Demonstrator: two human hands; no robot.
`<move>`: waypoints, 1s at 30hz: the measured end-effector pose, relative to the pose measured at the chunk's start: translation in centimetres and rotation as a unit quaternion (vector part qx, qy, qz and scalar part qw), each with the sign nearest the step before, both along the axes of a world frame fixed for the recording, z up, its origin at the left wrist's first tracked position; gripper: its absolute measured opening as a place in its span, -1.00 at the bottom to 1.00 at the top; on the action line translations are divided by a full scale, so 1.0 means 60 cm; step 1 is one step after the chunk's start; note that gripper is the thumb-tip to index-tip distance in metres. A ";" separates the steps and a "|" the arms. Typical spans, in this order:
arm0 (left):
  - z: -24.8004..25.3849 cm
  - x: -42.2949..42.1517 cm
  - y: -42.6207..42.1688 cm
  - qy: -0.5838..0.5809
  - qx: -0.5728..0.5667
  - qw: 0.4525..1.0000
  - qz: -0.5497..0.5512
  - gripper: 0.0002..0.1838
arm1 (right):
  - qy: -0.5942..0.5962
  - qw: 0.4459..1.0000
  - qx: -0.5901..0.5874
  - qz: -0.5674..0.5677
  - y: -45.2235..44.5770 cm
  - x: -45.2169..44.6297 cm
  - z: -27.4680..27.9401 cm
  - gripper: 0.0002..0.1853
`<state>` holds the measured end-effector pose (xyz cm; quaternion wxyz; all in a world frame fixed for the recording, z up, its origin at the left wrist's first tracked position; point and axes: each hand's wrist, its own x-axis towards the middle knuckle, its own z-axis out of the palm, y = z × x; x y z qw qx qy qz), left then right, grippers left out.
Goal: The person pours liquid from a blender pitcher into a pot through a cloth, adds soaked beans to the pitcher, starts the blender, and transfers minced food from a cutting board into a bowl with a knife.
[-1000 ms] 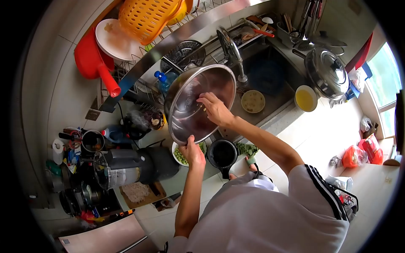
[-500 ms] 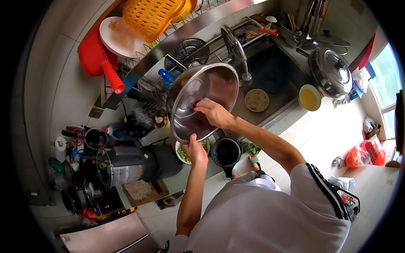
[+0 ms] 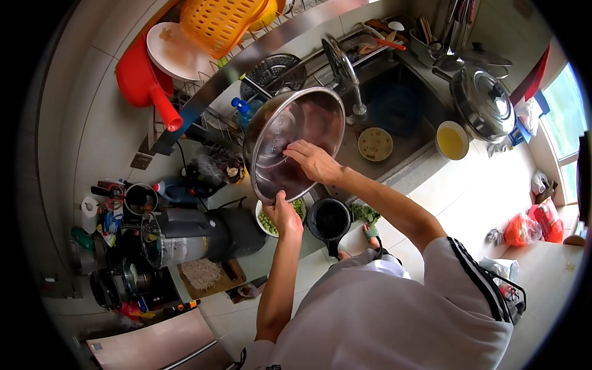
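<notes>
A large steel bowl (image 3: 320, 114) is tilted up on its side, its inside facing me. My left hand (image 3: 283, 216) grips the bowl's lower rim, thumb over the edge. Inside the bowl, my right hand (image 3: 313, 162) has its fingers close together against or near the inner wall; whether anything is between them is too small to tell. Below the bowl, partly covered by it and my left hand, is a white bowl of green pieces (image 3: 268, 224). Beside that stands a dark pot (image 3: 328, 220), with leafy greens (image 3: 365, 213) to its right.
The sink (image 3: 394, 148) holds a small bowl (image 3: 375, 144), with a faucet (image 3: 349, 68) behind. A bowl of yellow liquid (image 3: 452, 140) and a lidded pan (image 3: 483, 105) stand on the right. At left are a blender (image 3: 185, 237) and a board with pale food (image 3: 231, 277).
The steel bowl has tilted a little and shifted slightly up and left. My right hand has moved slightly within it, and my left hand still holds the rim.
</notes>
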<state>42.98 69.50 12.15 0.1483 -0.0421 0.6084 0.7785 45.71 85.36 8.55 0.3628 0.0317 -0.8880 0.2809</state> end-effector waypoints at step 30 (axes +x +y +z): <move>-0.008 -0.006 0.009 0.036 -0.032 0.999 0.014 -0.59 | -0.068 0.994 0.045 0.067 -0.019 0.031 0.004 -0.42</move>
